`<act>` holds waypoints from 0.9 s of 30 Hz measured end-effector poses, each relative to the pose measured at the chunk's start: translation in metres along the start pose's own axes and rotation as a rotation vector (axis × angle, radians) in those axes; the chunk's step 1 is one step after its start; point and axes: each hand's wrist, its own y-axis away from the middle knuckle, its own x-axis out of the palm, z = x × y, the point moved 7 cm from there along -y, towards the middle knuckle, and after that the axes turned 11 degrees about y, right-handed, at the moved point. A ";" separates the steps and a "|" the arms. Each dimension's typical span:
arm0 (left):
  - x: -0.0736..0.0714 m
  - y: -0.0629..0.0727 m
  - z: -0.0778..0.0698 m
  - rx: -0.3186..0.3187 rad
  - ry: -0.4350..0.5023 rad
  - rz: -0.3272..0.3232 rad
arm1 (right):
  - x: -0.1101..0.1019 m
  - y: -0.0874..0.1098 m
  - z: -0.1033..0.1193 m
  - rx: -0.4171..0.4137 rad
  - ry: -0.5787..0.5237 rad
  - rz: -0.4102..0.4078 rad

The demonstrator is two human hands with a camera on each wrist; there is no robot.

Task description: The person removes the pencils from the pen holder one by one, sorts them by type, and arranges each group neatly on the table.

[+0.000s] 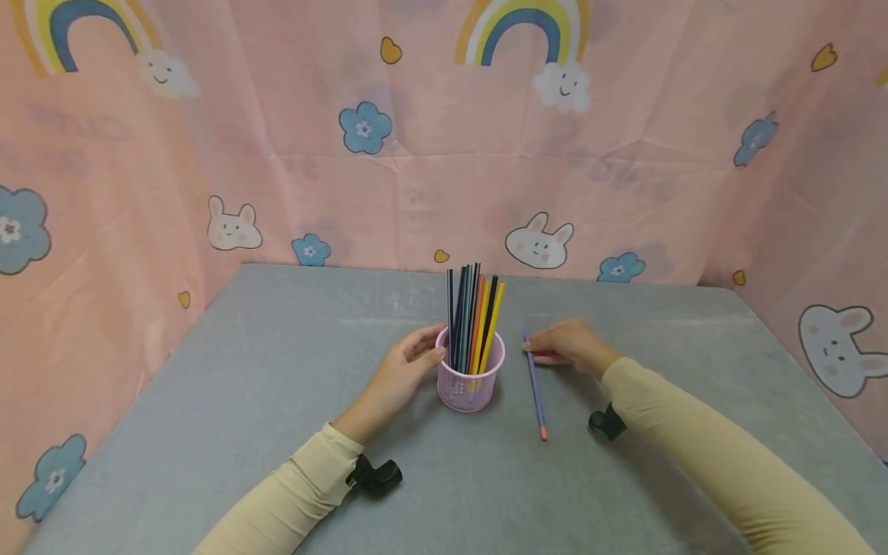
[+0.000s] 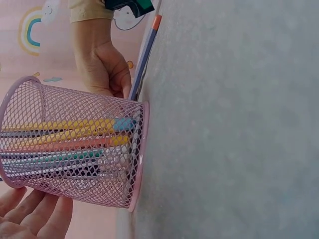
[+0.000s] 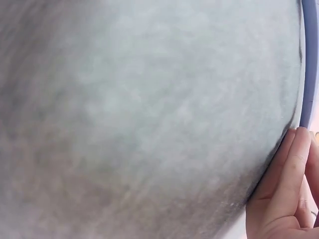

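Note:
A pink mesh pencil cup (image 1: 466, 397) stands upright on the grey table, full of pencils (image 1: 475, 324) in black, yellow and orange. My left hand (image 1: 401, 370) holds the cup by its left side near the rim, thumb in front. In the left wrist view, the fingers (image 2: 55, 211) touch the mesh wall. To the right of the cup, a purple pencil (image 1: 535, 389) with an orange-pink end lies along the tabletop. My right hand (image 1: 565, 344) pinches its far end. In the right wrist view, only part of the purple pencil (image 3: 310, 64) shows beside the fingertips (image 3: 300, 137).
The grey table (image 1: 277, 370) runs back to a pink cloth (image 1: 444, 169) printed with rainbows, rabbits and flowers, which hangs behind it and at both sides. A black wrist camera (image 1: 378, 475) sits under the left sleeve, another black camera (image 1: 607, 422) under the right.

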 end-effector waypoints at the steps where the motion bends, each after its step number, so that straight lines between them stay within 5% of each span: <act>1: 0.000 0.000 0.000 0.002 -0.002 0.000 | 0.001 0.000 0.000 0.001 -0.007 0.001; 27: 0.002 0.001 -0.002 0.019 0.005 0.003 | 0.006 0.002 0.001 -0.014 0.017 -0.031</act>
